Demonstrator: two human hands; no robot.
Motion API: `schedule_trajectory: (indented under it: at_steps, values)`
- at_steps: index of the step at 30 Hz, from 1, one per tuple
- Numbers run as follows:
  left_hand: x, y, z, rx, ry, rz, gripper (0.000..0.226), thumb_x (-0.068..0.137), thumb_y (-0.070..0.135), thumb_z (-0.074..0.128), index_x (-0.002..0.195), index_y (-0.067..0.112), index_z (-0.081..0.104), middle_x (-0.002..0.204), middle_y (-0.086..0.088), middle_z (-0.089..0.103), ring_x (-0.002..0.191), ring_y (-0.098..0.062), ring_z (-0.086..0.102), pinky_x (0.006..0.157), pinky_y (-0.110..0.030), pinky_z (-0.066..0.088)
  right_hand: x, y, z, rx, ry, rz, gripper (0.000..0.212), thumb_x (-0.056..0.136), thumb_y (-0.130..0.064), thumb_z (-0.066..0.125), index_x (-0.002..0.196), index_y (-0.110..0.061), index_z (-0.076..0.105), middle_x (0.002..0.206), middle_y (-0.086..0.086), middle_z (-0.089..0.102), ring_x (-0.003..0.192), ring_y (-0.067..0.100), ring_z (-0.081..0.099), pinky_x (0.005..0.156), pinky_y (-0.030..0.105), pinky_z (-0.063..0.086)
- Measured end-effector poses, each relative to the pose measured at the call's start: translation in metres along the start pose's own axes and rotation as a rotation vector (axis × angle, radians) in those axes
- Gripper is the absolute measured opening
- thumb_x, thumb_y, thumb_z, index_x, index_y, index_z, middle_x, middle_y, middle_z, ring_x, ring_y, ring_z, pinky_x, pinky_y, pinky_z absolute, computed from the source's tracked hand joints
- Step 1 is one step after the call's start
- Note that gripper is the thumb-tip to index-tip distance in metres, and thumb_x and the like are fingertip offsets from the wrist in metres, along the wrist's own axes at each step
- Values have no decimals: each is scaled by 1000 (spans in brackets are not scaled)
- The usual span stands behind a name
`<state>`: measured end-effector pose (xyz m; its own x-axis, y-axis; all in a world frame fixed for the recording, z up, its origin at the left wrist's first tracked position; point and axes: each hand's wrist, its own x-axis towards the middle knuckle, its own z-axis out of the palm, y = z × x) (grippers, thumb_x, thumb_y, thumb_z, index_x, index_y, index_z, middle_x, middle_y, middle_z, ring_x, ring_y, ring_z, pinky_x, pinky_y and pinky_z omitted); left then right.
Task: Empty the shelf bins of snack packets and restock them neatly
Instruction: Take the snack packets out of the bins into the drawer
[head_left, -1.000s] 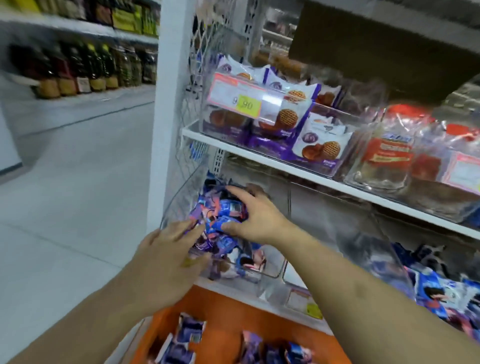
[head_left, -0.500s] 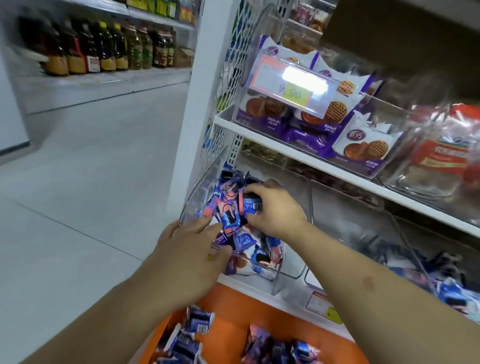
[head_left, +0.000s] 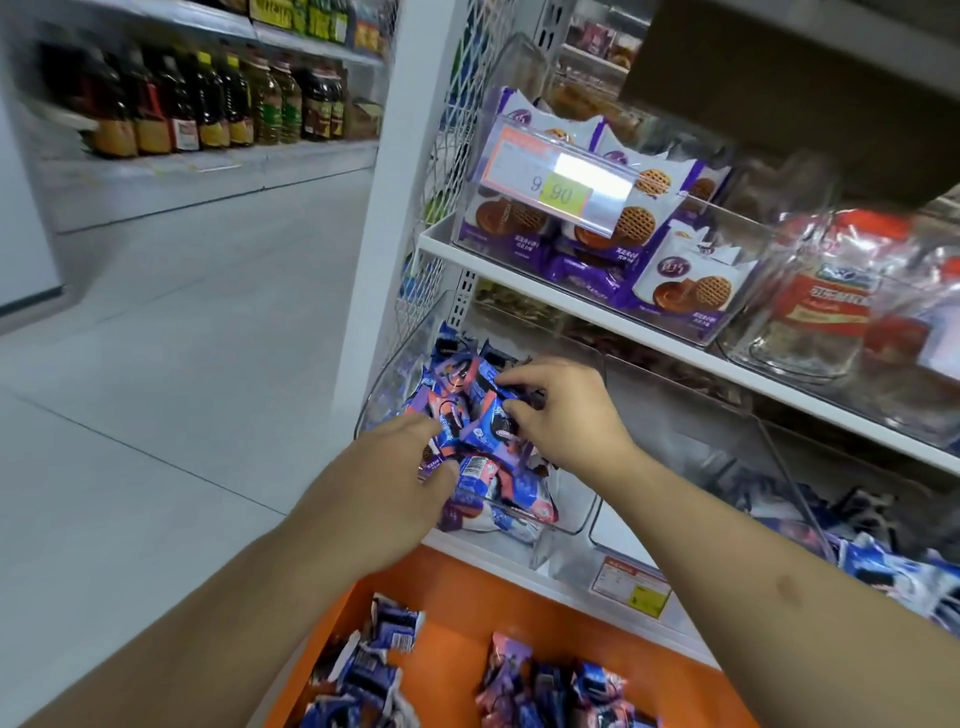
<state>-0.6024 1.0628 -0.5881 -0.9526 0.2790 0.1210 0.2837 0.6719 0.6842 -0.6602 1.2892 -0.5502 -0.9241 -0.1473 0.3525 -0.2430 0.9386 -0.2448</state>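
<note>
Snack packets, small blue and pink wrappers, sit heaped in a clear bin at the left end of the lower shelf, just beside the white upright. The right hand reaches over the top of the heap, its fingers and thumb curled to pinch a packet near the pile's crest, likely because the loose ones on top come away most easily. The left hand lies against the near side of the heap with its fingers fairly straight, seemingly bracing the packets so they do not spill over the bin's low front; whether it grips any packet is hard to say, since its palm faces away. More of the same packets lie scattered on the orange surface below, which suggests that is where the emptied stock is being gathered. Purple cookie bags fill a bin on the shelf above.
</note>
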Motion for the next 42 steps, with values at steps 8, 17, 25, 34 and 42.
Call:
schedule_trajectory:
  at_steps: [8,17,25,34,42]
  values:
    - [11,-4,7,-167,54,86,81,92,44,74,156,44,26,139,20,46,117,-1,56,82,-16,52,-24,-7,-3,198,90,49,20,87,-6,79,91,-24,85,92,-14,74,89,-3,67,83,8,48]
    - [0,28,-7,-311,38,210,97,82,53,80,158,53,19,136,27,49,109,21,54,67,-3,47,-76,-23,-55,398,229,83,26,86,-1,79,90,-26,84,95,-14,75,96,9,72,83,35,61]
    - [-44,73,5,-105,-134,411,94,81,57,77,159,48,24,158,23,34,136,9,41,96,-3,31,-227,13,-92,270,161,153,26,82,6,81,85,-19,84,92,-10,76,92,4,72,80,19,56]
    - [-67,107,53,35,-248,465,80,84,61,69,155,48,34,156,27,33,121,7,42,103,-24,38,-314,80,-35,137,-590,397,49,84,-28,86,131,-32,71,134,-6,70,119,15,66,102,36,52]
    - [-51,97,56,73,-237,386,69,86,60,67,149,51,39,148,30,42,131,7,44,112,-31,43,-277,70,-69,275,-430,379,44,91,-31,80,133,-36,67,125,-21,66,99,-15,62,82,9,50]
